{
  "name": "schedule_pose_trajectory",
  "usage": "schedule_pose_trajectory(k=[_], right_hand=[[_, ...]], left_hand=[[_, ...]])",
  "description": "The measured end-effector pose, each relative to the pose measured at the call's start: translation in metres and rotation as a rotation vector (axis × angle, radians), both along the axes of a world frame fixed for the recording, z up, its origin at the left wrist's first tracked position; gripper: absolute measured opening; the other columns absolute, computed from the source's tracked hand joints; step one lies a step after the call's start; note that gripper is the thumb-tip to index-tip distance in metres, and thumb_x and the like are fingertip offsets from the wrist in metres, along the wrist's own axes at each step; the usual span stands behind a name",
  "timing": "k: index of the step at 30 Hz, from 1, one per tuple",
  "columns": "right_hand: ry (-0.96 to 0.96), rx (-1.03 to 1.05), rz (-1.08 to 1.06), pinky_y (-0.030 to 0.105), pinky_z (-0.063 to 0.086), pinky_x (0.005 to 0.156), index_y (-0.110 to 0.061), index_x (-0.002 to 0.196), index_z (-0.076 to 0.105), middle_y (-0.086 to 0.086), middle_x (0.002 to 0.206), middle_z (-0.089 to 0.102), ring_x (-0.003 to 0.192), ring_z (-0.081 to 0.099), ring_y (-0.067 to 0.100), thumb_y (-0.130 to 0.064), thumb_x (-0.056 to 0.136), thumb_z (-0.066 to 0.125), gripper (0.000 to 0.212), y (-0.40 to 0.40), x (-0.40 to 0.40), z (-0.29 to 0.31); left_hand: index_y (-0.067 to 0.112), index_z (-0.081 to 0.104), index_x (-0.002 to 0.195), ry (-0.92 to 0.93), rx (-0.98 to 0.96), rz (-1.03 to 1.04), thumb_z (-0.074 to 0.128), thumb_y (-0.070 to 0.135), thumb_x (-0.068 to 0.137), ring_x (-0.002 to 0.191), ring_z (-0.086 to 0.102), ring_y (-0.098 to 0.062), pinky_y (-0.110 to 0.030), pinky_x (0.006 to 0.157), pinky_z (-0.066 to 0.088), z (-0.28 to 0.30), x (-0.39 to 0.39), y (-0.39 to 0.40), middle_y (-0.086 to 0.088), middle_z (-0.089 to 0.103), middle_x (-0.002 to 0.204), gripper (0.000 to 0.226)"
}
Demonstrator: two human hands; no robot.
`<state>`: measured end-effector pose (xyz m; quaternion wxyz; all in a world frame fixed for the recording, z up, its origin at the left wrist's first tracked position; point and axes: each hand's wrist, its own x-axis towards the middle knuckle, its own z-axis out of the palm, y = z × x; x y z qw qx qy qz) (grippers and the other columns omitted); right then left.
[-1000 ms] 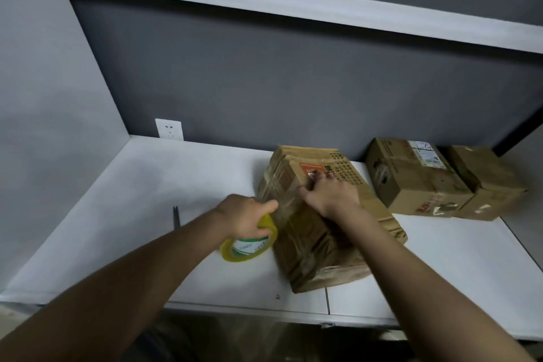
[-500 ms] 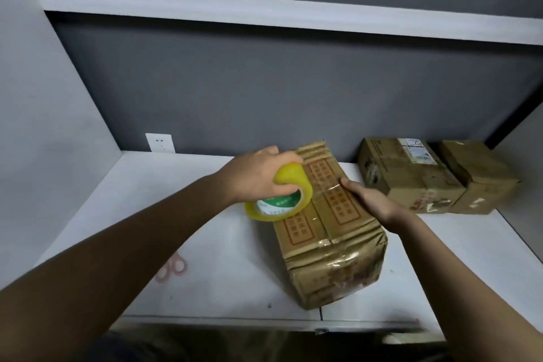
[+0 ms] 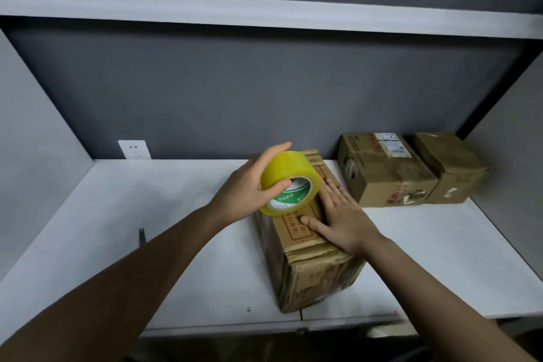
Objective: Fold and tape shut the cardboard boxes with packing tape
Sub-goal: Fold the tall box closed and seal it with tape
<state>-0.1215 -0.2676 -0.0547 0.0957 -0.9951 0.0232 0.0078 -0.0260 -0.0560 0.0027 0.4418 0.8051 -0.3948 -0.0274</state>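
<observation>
Box [image 3: 305, 247] lies near the desk's [image 3: 141, 214] front edge, long axis running front to back; your right hand [image 3: 342, 219] presses flat on top, left hand [image 3: 249, 188] gripping the tape roll [image 3: 289, 182] above its far half.

Your white desk [image 3: 176, 214] has one cardboard box [image 3: 305, 267] up front, two more boxes [image 3: 382, 173] [image 3: 452, 167] at the back right.

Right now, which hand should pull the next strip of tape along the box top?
Left. The left hand already grips the tape roll just above the box. The right hand lies flat on the box top, pinning it, so it is probably better left there.
</observation>
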Motion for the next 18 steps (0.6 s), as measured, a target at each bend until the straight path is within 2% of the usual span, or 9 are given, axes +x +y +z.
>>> schedule_pose_trajectory(k=[2, 5, 8, 11, 14, 18], right_hand=[[0.016, -0.005, -0.007, 0.022, -0.011, 0.114, -0.019, 0.154, -0.006, -0.004, 0.162, -0.007, 0.144, -0.014, 0.002, -0.092, 0.064, -0.002, 0.116, -0.002, 0.001, 0.0], [0.05, 0.012, -0.034, 0.022, -0.01, 0.114, -0.018, 0.155, -0.006, -0.004, 0.162, -0.007, 0.146, -0.011, 0.005, -0.093, 0.06, -0.002, 0.121, -0.003, 0.001, 0.001], [0.059, 0.023, -0.046, 0.022, -0.009, 0.115, -0.019, 0.155, -0.006, -0.005, 0.161, -0.008, 0.146, -0.011, 0.004, -0.096, 0.057, -0.004, 0.124, -0.007, 0.002, 0.001], [0.052, -0.002, -0.042, 0.022, -0.01, 0.115, -0.019, 0.155, -0.005, -0.006, 0.161, -0.011, 0.145, -0.013, 0.004, -0.097, 0.054, -0.008, 0.127, -0.004, 0.003, 0.002], [0.054, -0.025, -0.024, 0.023, -0.011, 0.114, -0.019, 0.155, -0.003, -0.006, 0.16, -0.012, 0.143, -0.015, 0.001, -0.096, 0.054, -0.009, 0.127, 0.001, 0.003, 0.003], [0.032, -0.093, -0.048, 0.027, -0.011, 0.115, -0.021, 0.155, -0.002, -0.009, 0.16, -0.011, 0.143, -0.016, 0.003, -0.093, 0.055, -0.016, 0.124, 0.006, 0.003, 0.004]], left_hand=[[0.047, 0.036, 0.132, -0.074, 0.031, -0.009, 0.059, 0.046, 0.088, 0.118, 0.051, -0.013, -0.037, 0.093, 0.048, 0.002, -0.003, -0.008, 0.009, 0.051, 0.132, 0.05], [0.038, 0.044, 0.123, -0.33, 0.211, -0.022, 0.056, 0.051, 0.088, 0.107, 0.057, -0.019, -0.036, 0.086, 0.049, 0.02, 0.002, -0.013, 0.004, 0.059, 0.117, 0.039], [0.034, 0.047, 0.117, -0.48, 0.502, -0.088, 0.052, 0.055, 0.088, 0.102, 0.058, -0.021, -0.031, 0.081, 0.045, 0.046, 0.013, 0.004, 0.001, 0.061, 0.109, 0.035], [0.032, 0.047, 0.119, -0.614, 0.86, -0.146, 0.048, 0.057, 0.089, 0.102, 0.059, -0.023, -0.028, 0.075, 0.041, 0.048, 0.018, 0.03, -0.002, 0.061, 0.112, 0.039], [0.031, 0.045, 0.122, -0.533, 0.988, -0.165, 0.045, 0.056, 0.091, 0.099, 0.06, -0.025, -0.026, 0.071, 0.038, 0.025, 0.016, 0.042, -0.006, 0.06, 0.111, 0.04], [0.033, 0.044, 0.124, -0.4, 0.881, -0.151, 0.047, 0.054, 0.091, 0.102, 0.058, -0.023, -0.027, 0.073, 0.038, -0.008, 0.015, 0.042, -0.005, 0.059, 0.111, 0.039]])
